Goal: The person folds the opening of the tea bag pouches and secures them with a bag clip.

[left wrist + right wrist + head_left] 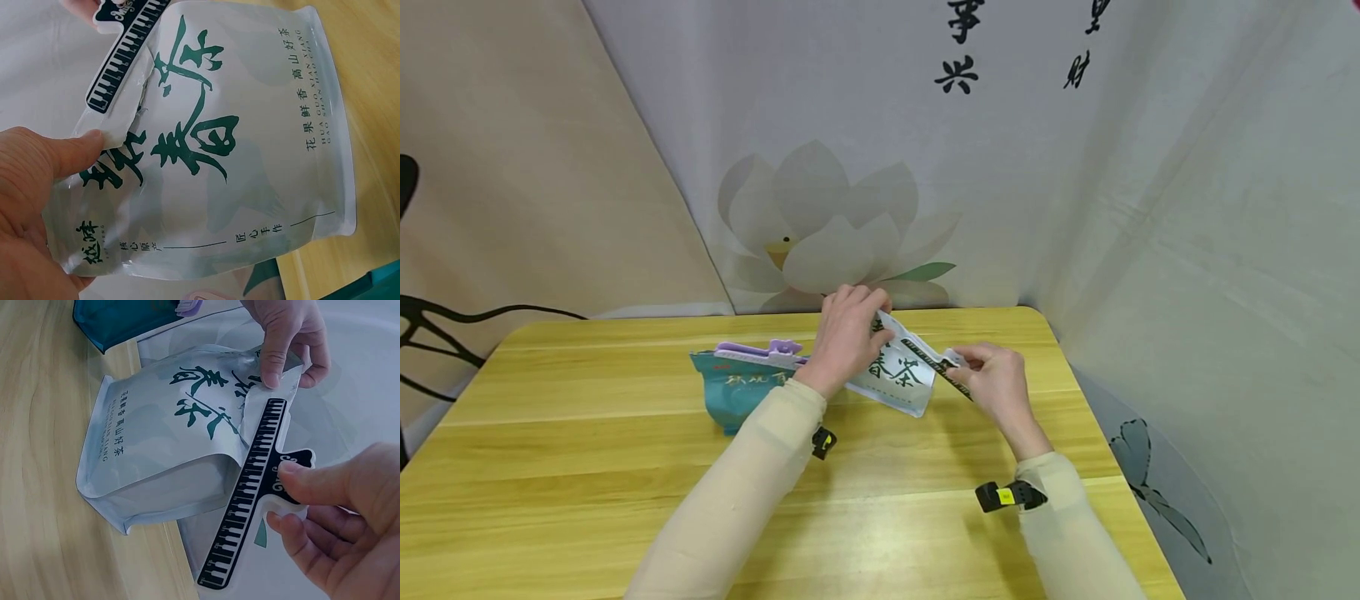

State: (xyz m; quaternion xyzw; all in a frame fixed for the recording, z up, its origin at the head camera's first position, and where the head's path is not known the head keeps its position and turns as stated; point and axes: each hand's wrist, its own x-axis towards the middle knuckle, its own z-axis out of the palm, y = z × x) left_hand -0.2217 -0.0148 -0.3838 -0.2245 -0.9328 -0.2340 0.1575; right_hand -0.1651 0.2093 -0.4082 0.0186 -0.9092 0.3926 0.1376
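My left hand (848, 337) grips the top edge of a white tea bag (891, 383) with green Chinese lettering, its thumb pressed on the folded-over flap. The bag (162, 425) is tilted in the right wrist view, its gusseted side facing the camera. Between the thumb and fingers of my right hand (1000, 383) is the handle of a black-and-white bag clip (245, 494) with a piano-key pattern. The clip's long bar (128, 59) lies along the folded top of the bag. Whether its jaws have closed over the fold cannot be told.
A teal bag (737, 400) stands to the left on the wooden table (587, 500), a purple clip (760, 357) across its top. Behind the table hangs a cloth backdrop (1000, 208) with a lotus print. Black cables (490, 314) show at the far left.
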